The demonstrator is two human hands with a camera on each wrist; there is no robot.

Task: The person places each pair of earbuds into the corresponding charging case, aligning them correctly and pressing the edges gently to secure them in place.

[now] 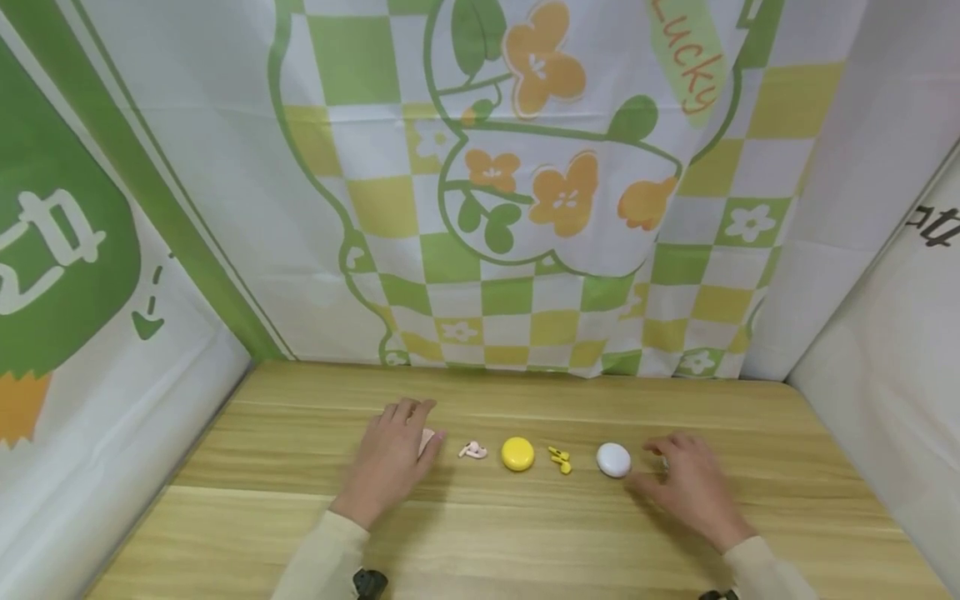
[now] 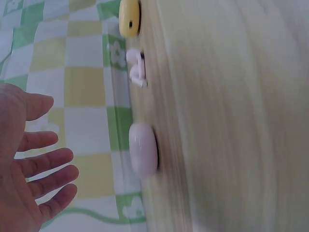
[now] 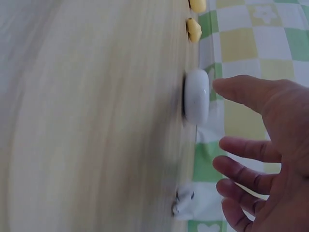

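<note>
My left hand (image 1: pixel 386 462) hovers by a pink earbud case (image 2: pixel 143 150), fingers spread and relaxed; in the head view it hides most of that case. A pair of pink earbuds (image 1: pixel 473 451) lies just right of it. At the middle of the row sits a round yellow case (image 1: pixel 517 454), followed by yellow earbuds (image 1: pixel 560 460). A white case (image 1: pixel 613 460) rests close to the thumb of my right hand (image 1: pixel 690 483), whose fingers are loosely bent with nothing held. White earbuds (image 3: pixel 183 202) show beyond the white case in the right wrist view, largely behind my right hand from above.
The row lies across a wood-grain table (image 1: pixel 525 542). A checked green and yellow cloth (image 1: pixel 555 300) hangs along its back edge, and white printed sheets (image 1: pixel 180 358) flank both sides. Dark wrist straps (image 1: pixel 370 583) show at the sleeves.
</note>
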